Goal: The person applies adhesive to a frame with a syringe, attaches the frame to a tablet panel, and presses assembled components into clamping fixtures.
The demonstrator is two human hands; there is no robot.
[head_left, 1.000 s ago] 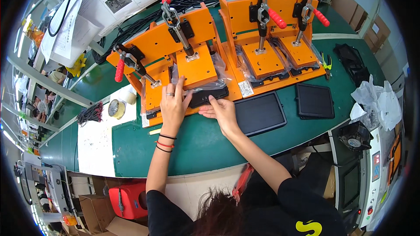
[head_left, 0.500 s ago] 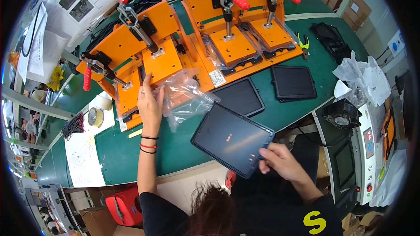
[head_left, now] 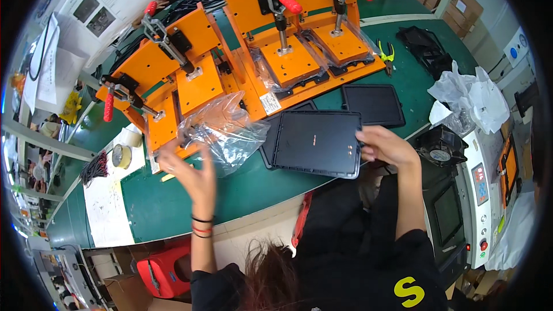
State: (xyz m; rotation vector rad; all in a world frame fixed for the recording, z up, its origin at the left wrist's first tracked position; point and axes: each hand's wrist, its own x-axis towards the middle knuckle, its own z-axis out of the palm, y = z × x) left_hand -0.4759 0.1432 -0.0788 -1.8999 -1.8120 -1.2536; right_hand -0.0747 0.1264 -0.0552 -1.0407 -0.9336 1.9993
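Observation:
My right hand (head_left: 390,145) grips the right edge of a black rectangular panel (head_left: 314,141), which looks like the back cover of a tablet. The panel is held over the bench, partly covering a second black panel (head_left: 266,152) beneath it. My left hand (head_left: 193,175) has its fingers apart, slightly blurred, beside a crumpled clear plastic bag (head_left: 227,141). Whether its fingertips touch the bag, I cannot tell. The bag rests against the front of the orange clamp fixture (head_left: 199,89), whose toggle clamps have red handles.
Another black panel (head_left: 377,103) lies at the right on the green bench (head_left: 173,207). Farther right are yellow-green pliers (head_left: 387,57), black plastic parts (head_left: 425,49), white plastic bags (head_left: 475,95) and a small fan (head_left: 442,145). Tape rolls (head_left: 122,155) and a wire bundle (head_left: 95,168) sit at the left.
My left hand has drawn back from the orange fixture toward me, fingers spreading. My right hand has moved up and right, turning the black panel nearly level with the view.

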